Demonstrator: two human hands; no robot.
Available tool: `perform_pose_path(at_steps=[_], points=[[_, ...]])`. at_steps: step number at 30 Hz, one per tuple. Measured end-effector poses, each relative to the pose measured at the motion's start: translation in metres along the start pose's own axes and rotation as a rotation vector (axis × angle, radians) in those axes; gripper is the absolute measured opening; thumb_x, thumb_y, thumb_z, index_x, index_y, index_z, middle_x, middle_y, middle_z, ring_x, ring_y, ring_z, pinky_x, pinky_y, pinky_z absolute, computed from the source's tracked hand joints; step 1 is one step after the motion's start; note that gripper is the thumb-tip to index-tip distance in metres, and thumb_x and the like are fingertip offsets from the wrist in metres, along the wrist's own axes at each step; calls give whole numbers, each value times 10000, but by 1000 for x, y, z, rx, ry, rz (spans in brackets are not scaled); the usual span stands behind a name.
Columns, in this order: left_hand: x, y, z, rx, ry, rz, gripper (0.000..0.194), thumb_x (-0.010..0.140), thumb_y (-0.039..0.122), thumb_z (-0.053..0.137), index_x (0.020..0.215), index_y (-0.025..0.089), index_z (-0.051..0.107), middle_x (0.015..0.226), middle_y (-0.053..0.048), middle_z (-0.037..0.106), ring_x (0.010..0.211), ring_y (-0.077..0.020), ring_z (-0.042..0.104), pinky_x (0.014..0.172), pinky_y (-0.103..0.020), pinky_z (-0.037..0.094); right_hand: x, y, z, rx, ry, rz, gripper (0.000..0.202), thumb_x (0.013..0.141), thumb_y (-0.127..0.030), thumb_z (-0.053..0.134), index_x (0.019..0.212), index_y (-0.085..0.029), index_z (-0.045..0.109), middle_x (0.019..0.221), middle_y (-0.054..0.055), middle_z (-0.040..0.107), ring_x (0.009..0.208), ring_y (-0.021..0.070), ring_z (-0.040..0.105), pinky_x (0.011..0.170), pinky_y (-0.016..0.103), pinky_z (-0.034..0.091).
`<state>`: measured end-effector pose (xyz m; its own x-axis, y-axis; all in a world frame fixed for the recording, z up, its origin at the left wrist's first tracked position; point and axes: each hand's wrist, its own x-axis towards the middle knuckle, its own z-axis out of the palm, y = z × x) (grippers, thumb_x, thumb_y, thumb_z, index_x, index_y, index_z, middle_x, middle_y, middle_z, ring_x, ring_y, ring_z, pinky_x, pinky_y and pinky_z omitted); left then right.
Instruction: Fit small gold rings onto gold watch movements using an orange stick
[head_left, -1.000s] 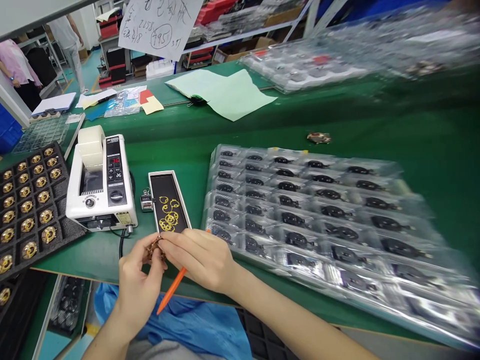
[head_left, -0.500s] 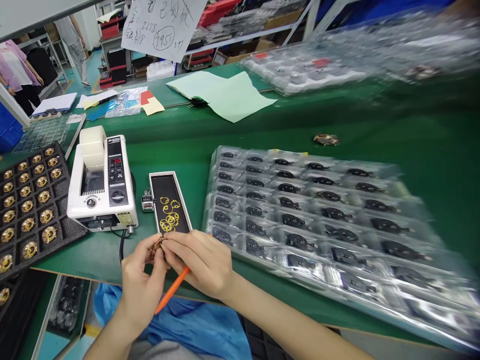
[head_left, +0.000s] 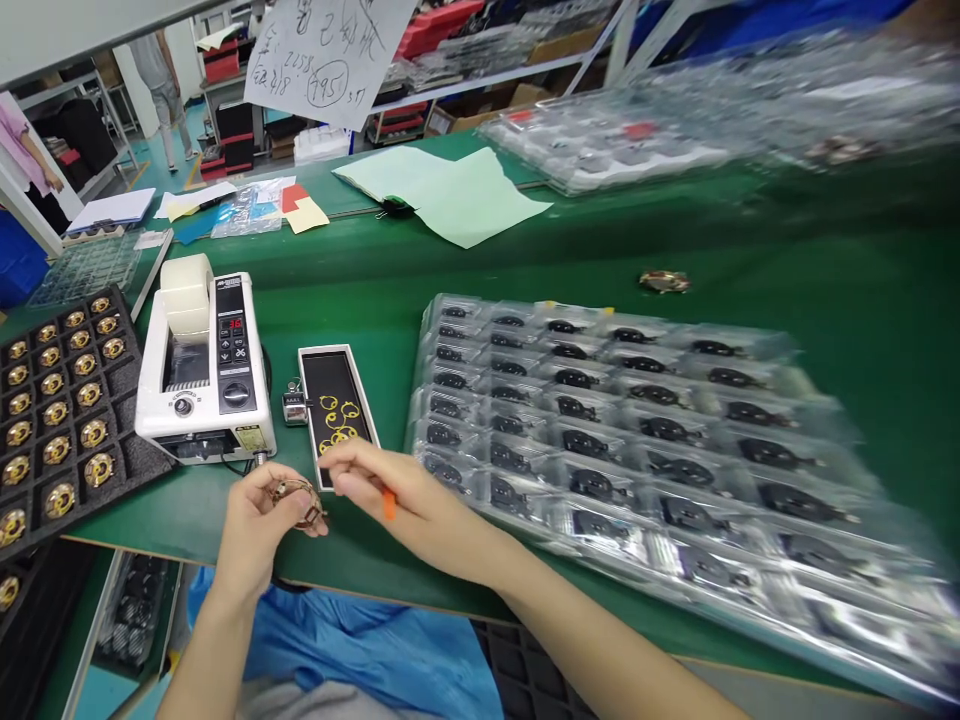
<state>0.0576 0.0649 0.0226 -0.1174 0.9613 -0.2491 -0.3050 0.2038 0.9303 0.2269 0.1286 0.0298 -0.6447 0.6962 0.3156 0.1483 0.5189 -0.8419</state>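
My left hand (head_left: 255, 525) pinches a small round copper-coloured part (head_left: 310, 512) between thumb and fingers, near the bench's front edge. My right hand (head_left: 416, 515) reaches over the near end of a white-rimmed box (head_left: 366, 400) with a black inside. Several thin yellow rings (head_left: 328, 403) lie loose in that box; my fingers partly hide its near end. A piece of an orange pen-like tool (head_left: 389, 504) shows between the curled fingers of the right hand, the rest being hidden. Whether the right fingertips touch a ring cannot be made out.
A white tape dispenser (head_left: 247, 370) and a small tally counter (head_left: 294, 404) stand left of the box. Farther left is a black tray (head_left: 124, 385) of gold round parts. Stacked clear blister trays (head_left: 540, 345) with black parts fill the right. Another metallic part (head_left: 664, 281) lies behind them.
My hands have separated. The left moved slightly left with the copper-coloured part; the right moved up over the box, and the orange tool swung so only a short piece shows.
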Motion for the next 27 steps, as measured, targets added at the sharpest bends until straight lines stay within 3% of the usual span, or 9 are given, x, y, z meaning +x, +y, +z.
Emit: perform_pose_path(at_steps=[4,14,21,27], points=[[-2,-1,-2,45,-78,-3,305,734,380,770,676,146,584,573,50,530,401,-45,470,390,-159,344,1,-2,3,37,-158,-54,146,1009,-227,384,907,-207,487,758,-20,585,572,93,507,549,207,410],[-2,2,-7,76,-66,-14,372,701,436,795,668,148,562,564,53,489,410,-33,377,395,-170,255,-3,4,11,-106,-144,-162,216,1031,-247,329,872,-214,471,744,-5,562,621,121,515,575,222,415],[-1,0,-4,150,-79,41,383,709,446,788,608,145,573,641,33,490,447,-41,397,420,-189,313,-1,-2,16,151,-150,80,489,1026,-523,234,666,-218,361,577,-47,400,518,102,376,501,231,337],[-3,-4,0,275,19,177,334,829,452,672,697,146,662,673,0,535,503,-86,478,448,-203,395,2,1,20,279,-42,270,575,963,-651,303,602,-209,379,545,-48,377,513,101,359,510,249,343]])
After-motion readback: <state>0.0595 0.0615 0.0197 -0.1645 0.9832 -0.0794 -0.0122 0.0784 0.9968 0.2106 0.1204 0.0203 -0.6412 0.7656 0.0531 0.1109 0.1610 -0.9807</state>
